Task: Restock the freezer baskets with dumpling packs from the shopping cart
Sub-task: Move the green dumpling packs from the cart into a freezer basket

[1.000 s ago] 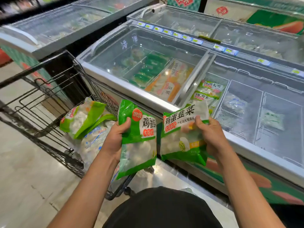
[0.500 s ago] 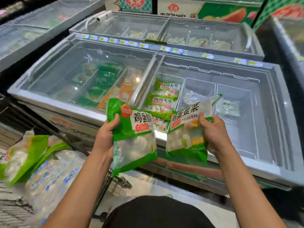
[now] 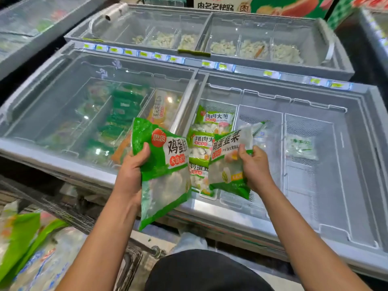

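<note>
Dumpling packs: 2 in hand, both now over the near edge of the freezer at frame centre. 1 s ago they hung over the cart with the freezer off to the right; the view has since swung right, so the cart sits only in the lower left with more packs in it.

Left hand grips the left pack by its left edge, thumb on the front, fingers curled behind. Right hand pinches the right pack near its right edge, thumb on the front, remaining fingers hidden behind it.

Right pack overlaps the left-most open basket, which already holds 3 green packs. The 2 baskets right of it look nearly bare: 1 pale pack in the far one.

My read: pickup and carry done, drop into a basket is next. Both grips sit on slick film edges, so slip is possible.
</note>
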